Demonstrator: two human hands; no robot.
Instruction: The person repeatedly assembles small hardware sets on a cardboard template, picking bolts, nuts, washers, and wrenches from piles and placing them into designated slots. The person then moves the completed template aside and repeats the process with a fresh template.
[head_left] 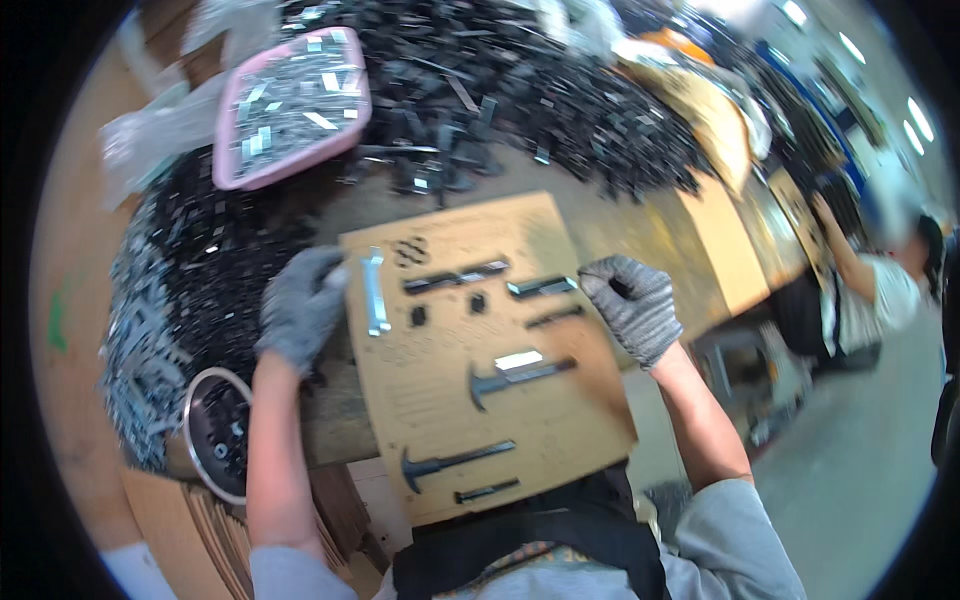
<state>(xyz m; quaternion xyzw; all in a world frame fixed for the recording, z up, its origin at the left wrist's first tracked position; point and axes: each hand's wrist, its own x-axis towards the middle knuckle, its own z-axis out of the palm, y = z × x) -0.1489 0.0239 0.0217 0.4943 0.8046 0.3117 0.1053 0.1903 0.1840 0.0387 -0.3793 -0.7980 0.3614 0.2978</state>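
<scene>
A cardboard sheet lies tilted in front of me, its lower edge against my body. Set out on it are a silver flat bar, dark S-shaped pieces, long black bars, two small black blocks and two dark hammer-shaped pieces. My left hand, in a grey knit glove, is curled beside the sheet's left edge. In a similar glove, my right hand is closed, its fingertips at the right edge near a short black bar. What either hand holds is hidden.
Heaps of small black metal parts cover the table's back and left. A pink basin holds shiny pieces; a round metal bowl stands at lower left. Silver parts pile up at far left. Another person works at right.
</scene>
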